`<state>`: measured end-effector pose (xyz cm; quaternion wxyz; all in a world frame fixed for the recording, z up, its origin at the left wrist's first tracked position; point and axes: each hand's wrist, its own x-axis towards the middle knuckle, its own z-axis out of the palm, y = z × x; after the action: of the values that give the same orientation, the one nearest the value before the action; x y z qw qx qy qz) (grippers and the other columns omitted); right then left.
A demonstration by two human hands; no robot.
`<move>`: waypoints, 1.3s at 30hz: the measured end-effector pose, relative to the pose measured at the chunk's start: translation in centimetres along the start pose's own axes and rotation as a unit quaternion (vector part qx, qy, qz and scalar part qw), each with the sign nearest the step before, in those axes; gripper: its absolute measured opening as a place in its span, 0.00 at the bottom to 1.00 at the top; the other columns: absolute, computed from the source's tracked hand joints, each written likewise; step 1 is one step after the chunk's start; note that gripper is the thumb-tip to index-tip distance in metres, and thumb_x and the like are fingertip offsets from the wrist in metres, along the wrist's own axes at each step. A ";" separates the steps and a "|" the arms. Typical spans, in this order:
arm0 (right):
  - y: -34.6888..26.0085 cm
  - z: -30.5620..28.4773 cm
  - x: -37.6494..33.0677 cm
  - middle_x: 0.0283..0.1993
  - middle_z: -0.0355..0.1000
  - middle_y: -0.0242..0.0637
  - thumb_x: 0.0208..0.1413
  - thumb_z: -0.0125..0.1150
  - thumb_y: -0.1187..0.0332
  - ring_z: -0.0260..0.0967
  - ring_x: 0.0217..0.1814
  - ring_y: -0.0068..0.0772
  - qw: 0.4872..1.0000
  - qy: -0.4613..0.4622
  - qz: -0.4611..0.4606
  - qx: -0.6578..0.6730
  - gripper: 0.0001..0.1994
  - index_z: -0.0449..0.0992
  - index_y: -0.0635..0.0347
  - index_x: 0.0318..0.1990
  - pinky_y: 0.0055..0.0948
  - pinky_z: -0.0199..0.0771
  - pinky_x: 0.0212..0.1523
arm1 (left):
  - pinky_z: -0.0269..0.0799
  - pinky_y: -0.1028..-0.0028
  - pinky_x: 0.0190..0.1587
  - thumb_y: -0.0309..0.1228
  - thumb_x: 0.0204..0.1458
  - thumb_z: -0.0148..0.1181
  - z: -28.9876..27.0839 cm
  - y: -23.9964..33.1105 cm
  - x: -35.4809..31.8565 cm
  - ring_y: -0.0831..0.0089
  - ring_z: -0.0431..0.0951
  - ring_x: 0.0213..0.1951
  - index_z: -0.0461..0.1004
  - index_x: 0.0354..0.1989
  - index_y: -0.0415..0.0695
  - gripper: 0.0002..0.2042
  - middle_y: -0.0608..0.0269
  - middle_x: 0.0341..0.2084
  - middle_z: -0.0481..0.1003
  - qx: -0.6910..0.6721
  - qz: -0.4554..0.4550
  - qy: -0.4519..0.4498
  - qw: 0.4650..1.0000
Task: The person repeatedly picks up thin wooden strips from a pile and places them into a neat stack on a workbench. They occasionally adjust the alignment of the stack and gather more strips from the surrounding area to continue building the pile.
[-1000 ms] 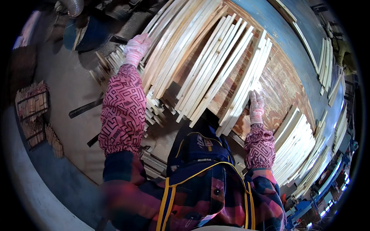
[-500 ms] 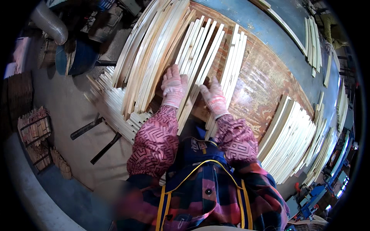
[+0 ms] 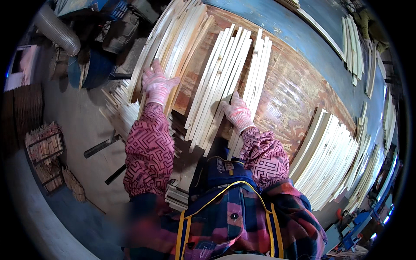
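Note:
My left hand, in a pale pink knit glove, lies with its fingers spread on the pile of long wooden strips at the table's left. My right hand, gloved the same way, has its thumb and forefinger stretched apart. It sits in the gap between a middle bundle of wooden strips and a narrower bundle of strips to the right. Its other fingers are partly hidden from above. Neither hand holds a strip clear of the table.
The brown wooden tabletop carries another stack of pale strips at the right. Beyond it is a blue surface. More strips lie low at the left, near a blue barrel and a grey hose.
My left hand has moved left, from the middle bundle onto the left pile. The middle strips now lie closer together and shifted slightly. My right hand has stayed nearly in place.

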<state>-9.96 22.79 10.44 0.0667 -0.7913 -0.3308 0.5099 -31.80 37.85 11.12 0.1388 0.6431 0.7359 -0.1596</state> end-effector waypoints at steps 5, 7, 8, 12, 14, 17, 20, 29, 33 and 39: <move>1.9 0.6 0.3 0.58 0.69 0.51 0.55 0.55 0.63 0.71 0.56 0.48 0.990 0.097 -0.098 -0.031 0.29 0.59 0.61 0.64 0.43 0.77 0.51 | 0.52 0.57 0.69 0.54 0.39 0.71 -0.6 0.7 1.2 0.45 0.49 0.70 0.35 0.73 0.58 0.58 0.38 0.70 0.44 -0.012 0.000 -0.046 0.999; 3.1 0.4 0.0 0.62 0.64 0.50 0.55 0.57 0.60 0.69 0.58 0.47 0.965 0.202 -0.119 -0.116 0.32 0.57 0.58 0.66 0.44 0.75 0.52 | 0.54 0.56 0.68 0.53 0.39 0.72 -0.4 0.5 1.2 0.47 0.51 0.69 0.36 0.73 0.57 0.58 0.39 0.69 0.47 -0.019 0.009 -0.047 0.999; 3.1 -0.5 -0.5 0.64 0.61 0.50 0.54 0.58 0.58 0.66 0.60 0.46 0.948 0.252 -0.106 -0.166 0.34 0.55 0.58 0.67 0.45 0.74 0.54 | 0.55 0.56 0.67 0.52 0.38 0.73 -0.9 0.5 1.2 0.49 0.53 0.68 0.37 0.73 0.57 0.57 0.40 0.68 0.49 -0.029 0.017 -0.040 0.999; 4.9 0.4 1.9 0.70 0.49 0.47 0.49 0.63 0.53 0.56 0.67 0.45 0.909 0.350 -0.013 -0.224 0.43 0.49 0.55 0.70 0.45 0.64 0.63 | 0.55 0.55 0.67 0.46 0.35 0.77 -0.3 -0.6 0.2 0.50 0.57 0.67 0.40 0.73 0.55 0.58 0.40 0.66 0.55 -0.131 0.016 -0.005 0.991; 4.7 -0.4 2.5 0.73 0.44 0.46 0.48 0.64 0.50 0.51 0.70 0.46 0.942 0.276 0.036 -0.188 0.47 0.44 0.54 0.71 0.42 0.57 0.67 | 0.53 0.53 0.68 0.44 0.32 0.79 0.2 0.0 -3.6 0.51 0.56 0.67 0.40 0.73 0.54 0.60 0.40 0.64 0.57 -0.190 0.056 -0.002 0.980; 4.2 -2.6 1.6 0.74 0.42 0.49 0.48 0.64 0.46 0.47 0.74 0.49 0.968 0.197 0.089 -0.128 0.53 0.37 0.55 0.73 0.35 0.55 0.70 | 0.51 0.52 0.68 0.46 0.31 0.79 1.9 1.7 -8.7 0.48 0.55 0.66 0.40 0.73 0.54 0.61 0.40 0.64 0.57 -0.255 0.103 -0.066 0.959; 5.8 -2.0 2.6 0.72 0.46 0.52 0.48 0.64 0.46 0.51 0.71 0.49 0.947 0.257 0.031 -0.192 0.52 0.38 0.58 0.73 0.36 0.59 0.67 | 0.51 0.52 0.66 0.50 0.31 0.77 3.1 6.2 -13.6 0.45 0.57 0.64 0.43 0.72 0.53 0.59 0.38 0.62 0.57 -0.130 0.091 -0.015 0.987; 9.3 -13.6 7.6 0.71 0.49 0.53 0.47 0.64 0.43 0.48 0.72 0.52 0.918 0.337 -0.144 -0.149 0.50 0.46 0.58 0.71 0.40 0.54 0.69 | 0.57 0.50 0.61 0.51 0.30 0.74 7.5 10.5 -14.3 0.39 0.58 0.61 0.48 0.69 0.45 0.56 0.32 0.61 0.55 -0.093 0.125 0.057 0.986; 6.6 -28.7 19.4 0.71 0.51 0.46 0.46 0.64 0.43 0.50 0.71 0.49 0.847 0.456 -0.185 -0.202 0.49 0.48 0.56 0.71 0.43 0.51 0.69 | 0.61 0.51 0.61 0.48 0.29 0.74 9.2 9.8 -14.3 0.37 0.58 0.61 0.48 0.69 0.43 0.56 0.33 0.60 0.56 -0.027 0.146 0.125 0.981; -6.4 -43.8 25.1 0.70 0.53 0.33 0.44 0.68 0.50 0.50 0.71 0.44 0.782 0.438 -0.098 -0.432 0.44 0.52 0.42 0.69 0.47 0.54 0.67 | 0.62 0.49 0.60 0.44 0.27 0.73 6.7 11.4 -14.4 0.33 0.61 0.58 0.42 0.69 0.45 0.58 0.33 0.59 0.57 -0.036 0.097 0.052 0.993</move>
<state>30.92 52.76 14.74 -0.0948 -0.8387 -0.5273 -0.0976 -18.54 23.50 10.32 0.1380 0.7136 0.6816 -0.0851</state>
